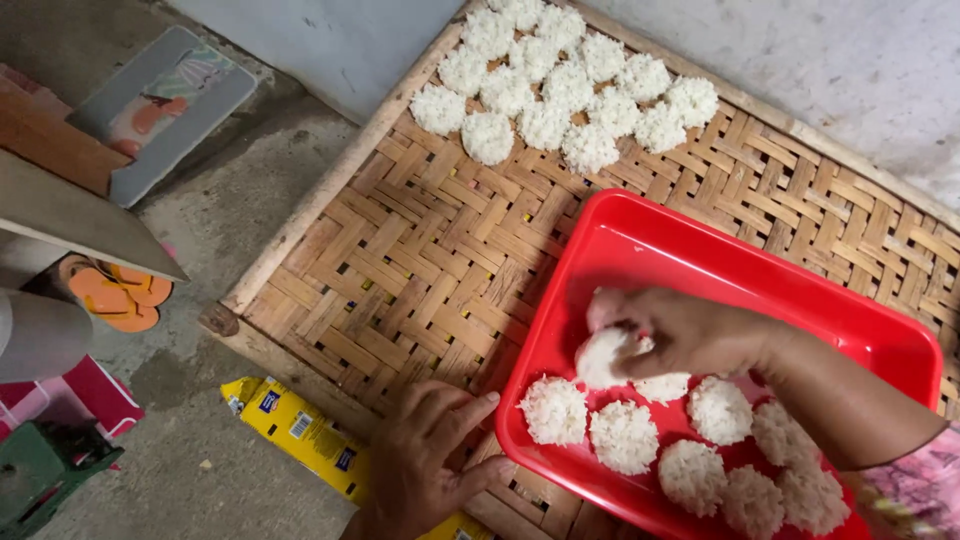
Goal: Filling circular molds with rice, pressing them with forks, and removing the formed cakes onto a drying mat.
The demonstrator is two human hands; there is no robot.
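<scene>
Tray [640, 235], red plastic, taken as landmark; sits on woven bamboo mat [420, 250], toward mat's near-right corner. Right hand [690, 330] inside tray, over its middle, fingers curled and pinching one white rice cake [603, 356]; thumb and fingertips close round cake's upper-right edge, cake's lower-left half shows clear of the grip. Cake roughly round, no real long axis; lies just left of and below the fingers, lifted or tipped slightly above tray floor, can't tell which. Directly below it, along tray's near edge, row of loose cakes [625, 435] lying flat, approx. eight visible, some touching neighbours; one partly hidden under held cake. Far half of tray bare. Left hand [425, 465] outside tray, just beside its near-left corner, palm down on mat edge, fingers spread a bit and flat, thumb pointing toward tray wall, holding nothing. Right hand is the nearer to held cake (on it); left well short of it, tray wall between. Beyond tray, at mat's far end, cluster of laid-out cakes [565, 85], tight rows, well apart from tray. Left of tray, off mat on concrete floor: yellow packet [300, 435] lying partly under mat's near edge by left hand. Further left, sandals [120, 295], orange, and a grey board, edge of view.
</scene>
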